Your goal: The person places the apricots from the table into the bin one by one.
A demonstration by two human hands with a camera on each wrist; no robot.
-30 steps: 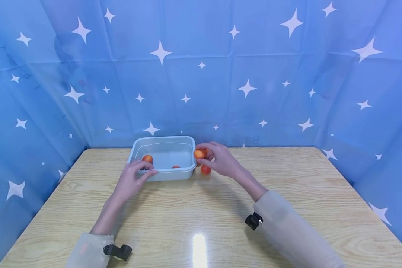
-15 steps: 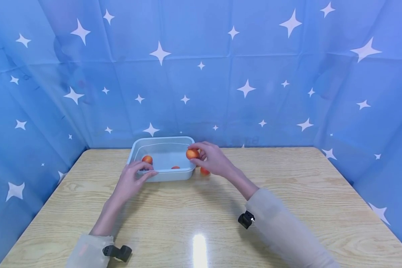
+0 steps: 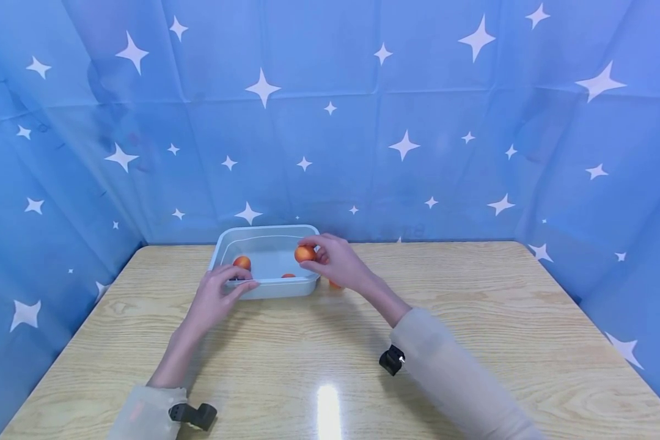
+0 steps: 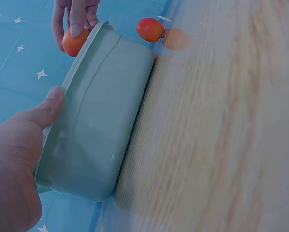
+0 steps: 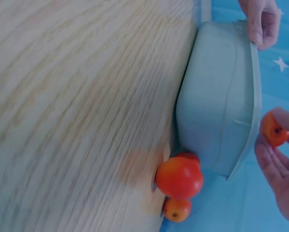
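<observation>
A pale blue-green plastic tub (image 3: 275, 289) stands near the table's back edge. My left hand (image 3: 216, 292) holds its front left rim, thumb outside and fingers over the inside; in the left wrist view the thumb of this left hand (image 4: 19, 140) lies on the rim. Between the thumb and fingers of my right hand (image 3: 338, 261) is a round orange-red fruit (image 3: 305, 254), above the tub's right end. The right wrist view shows a dark spot on this held fruit (image 5: 274, 129). Inside the tub lie another orange-red fruit (image 3: 242, 262) and a partly hidden red one (image 3: 288, 275).
Beside the tub's right end, a fruit (image 3: 335, 285) on the table is mostly hidden by my right hand. The right wrist view shows a large red fruit (image 5: 179, 178) and a smaller one (image 5: 177, 210) there. A blue starred curtain (image 3: 330, 171) hangs behind the wooden table (image 3: 286, 360).
My right hand has moved left with the fruit, from the tub's right edge to over its inside. The left hand and the tub stay in place.
</observation>
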